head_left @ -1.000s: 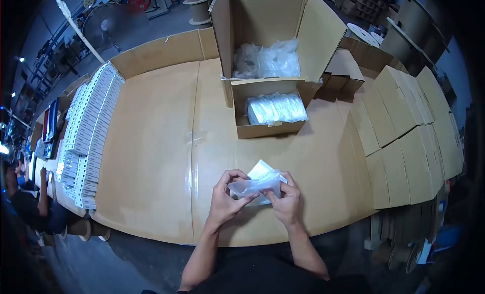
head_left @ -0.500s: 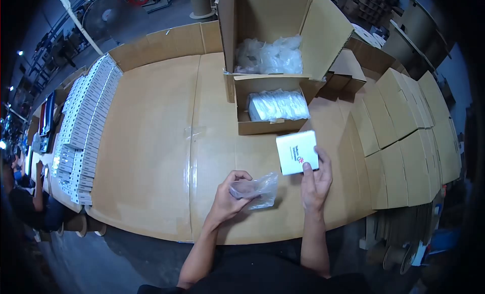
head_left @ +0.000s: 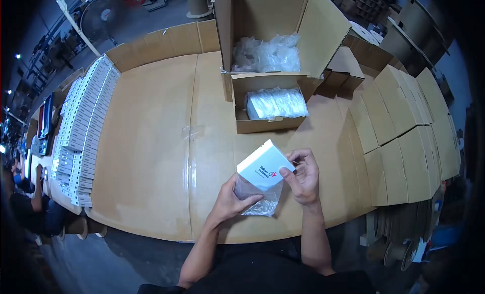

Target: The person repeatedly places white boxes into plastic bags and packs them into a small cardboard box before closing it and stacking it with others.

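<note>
While the left hand [head_left: 225, 202] grips a clear bag [head_left: 263, 205], right hand [head_left: 304, 181] pinching white box [head_left: 263, 162] against it, near front edge of table [head_left: 146, 152].

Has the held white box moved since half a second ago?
Yes: the white box shifted left, from opposite the right end of the small open carton to opposite its middle.

One white printed box [head_left: 266, 165], one clear bag [head_left: 262, 207], two hands [head_left: 226, 200].
One table [head_left: 146, 142], one large open carton [head_left: 268, 16] and one small open carton [head_left: 262, 126]; small white boxes [head_left: 88, 127] at left, wrapped packs [head_left: 277, 104], loose clear plastic [head_left: 268, 54] and brown cartons [head_left: 404, 137] at right crowd too closely to count.
</note>
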A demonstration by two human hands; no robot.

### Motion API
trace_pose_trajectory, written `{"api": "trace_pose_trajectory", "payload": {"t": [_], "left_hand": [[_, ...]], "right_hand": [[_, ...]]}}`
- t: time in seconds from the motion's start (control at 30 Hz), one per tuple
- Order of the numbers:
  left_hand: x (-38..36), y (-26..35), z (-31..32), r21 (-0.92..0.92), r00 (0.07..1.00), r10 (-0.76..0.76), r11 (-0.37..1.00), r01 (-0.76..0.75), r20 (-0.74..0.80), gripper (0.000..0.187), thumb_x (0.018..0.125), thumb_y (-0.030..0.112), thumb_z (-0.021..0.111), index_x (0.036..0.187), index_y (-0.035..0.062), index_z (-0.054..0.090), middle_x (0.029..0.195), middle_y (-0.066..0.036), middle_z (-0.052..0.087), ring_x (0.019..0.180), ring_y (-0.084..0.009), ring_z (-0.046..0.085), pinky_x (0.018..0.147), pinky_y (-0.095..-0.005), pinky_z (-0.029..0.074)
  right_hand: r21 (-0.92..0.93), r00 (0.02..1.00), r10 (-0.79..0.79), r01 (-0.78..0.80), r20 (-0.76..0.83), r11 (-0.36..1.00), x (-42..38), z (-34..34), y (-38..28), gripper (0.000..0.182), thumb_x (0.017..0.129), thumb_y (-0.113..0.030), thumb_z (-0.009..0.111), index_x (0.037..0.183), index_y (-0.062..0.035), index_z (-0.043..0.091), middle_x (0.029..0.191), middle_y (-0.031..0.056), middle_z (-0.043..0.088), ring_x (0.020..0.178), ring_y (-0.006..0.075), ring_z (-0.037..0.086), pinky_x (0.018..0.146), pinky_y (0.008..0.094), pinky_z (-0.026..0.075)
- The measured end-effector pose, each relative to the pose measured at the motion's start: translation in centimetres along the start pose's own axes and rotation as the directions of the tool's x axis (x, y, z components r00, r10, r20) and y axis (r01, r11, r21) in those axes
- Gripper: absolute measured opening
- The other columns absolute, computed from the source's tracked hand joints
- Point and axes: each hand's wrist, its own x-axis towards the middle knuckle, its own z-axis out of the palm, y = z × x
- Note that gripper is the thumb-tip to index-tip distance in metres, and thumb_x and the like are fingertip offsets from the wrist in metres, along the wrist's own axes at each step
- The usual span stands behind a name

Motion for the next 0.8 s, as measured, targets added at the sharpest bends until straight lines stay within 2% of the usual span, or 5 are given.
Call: {"api": "trace_pose_trajectory", "payload": {"t": [0.4, 0.5, 0.63, 0.77, 0.8], "left_hand": [[-0.5, -0.6, 0.3, 0.09, 0.999, 0.03, 0.995, -0.033, 0.026, 0.046, 0.085, 0.012, 0.082, 0.123, -0.0033, 0.06, 0.109, -0.01, 0.07, 0.099, -0.0131, 0.066, 0.087, -0.0297, 0.054], [-0.4, -0.9, 0.4, -0.173, 0.994, -0.102, 0.981, 0.093, -0.046, 0.036, 0.095, 0.013, 0.072, 0.124, -0.0037, 0.061, 0.109, -0.008, 0.07, 0.098, -0.012, 0.065, 0.087, -0.0287, 0.053], [-0.1, -2.9, -0.4, -0.205, 0.987, -0.101, 0.976, 0.074, -0.126, 0.025, 0.105, 0.015, 0.057, 0.122, -0.0036, 0.063, 0.107, -0.006, 0.069, 0.095, -0.0102, 0.062, 0.085, -0.0268, 0.051], [0.3, -3.0, -0.2, -0.146, 0.966, -0.06, 0.989, 0.024, -0.252, 0.037, 0.111, 0.026, 0.045, 0.121, -0.0048, 0.062, 0.106, -0.006, 0.068, 0.097, -0.0105, 0.062, 0.087, -0.0282, 0.05], [0.3, -3.1, -0.4, -0.122, 0.971, -0.059, 0.992, 0.031, -0.233, 0.047, 0.112, 0.032, 0.04, 0.133, -0.0054, 0.059, 0.116, -0.011, 0.069, 0.107, -0.0144, 0.062, 0.094, -0.0304, 0.049]], "right_hand": [[-0.261, 0.99, 0.118, -0.133, -0.073, 0.956, -0.1, -0.6, 0.6, 0.023, 0.091, -0.004, 0.073, 0.108, 0.0, 0.057, 0.098, 0.0048, 0.062, 0.088, 0.0117, 0.062, 0.078, 0.0279, 0.051], [-0.439, 0.976, 0.195, -0.22, -0.101, 0.871, -0.2, 0.7, 0.8, 0.018, 0.095, -0.003, 0.068, 0.104, -0.0013, 0.053, 0.102, 0.0041, 0.06, 0.087, 0.0072, 0.057, 0.075, 0.0237, 0.046], [-0.179, 0.939, 0.341, -0.328, 0.049, 0.928, -1.2, 0.0, 2.7, 0.03, 0.096, -0.003, 0.067, 0.122, 0.0015, 0.052, 0.112, 0.0074, 0.059, 0.1, 0.0117, 0.059, 0.089, 0.0271, 0.05], [-0.007, 0.891, 0.436, -0.439, 0.124, 0.899, -2.6, 0.5, 2.3, 0.059, 0.09, 0.011, 0.066, 0.144, 0.0, 0.044, 0.122, 0.0135, 0.06, 0.114, 0.0171, 0.061, 0.097, 0.03, 0.051], [0.027, 0.907, 0.405, -0.41, 0.113, 0.912, -2.9, 0.6, 3.0, 0.068, 0.086, 0.014, 0.069, 0.147, -0.001, 0.042, 0.122, 0.0146, 0.062, 0.115, 0.0184, 0.063, 0.097, 0.0307, 0.052]]}}
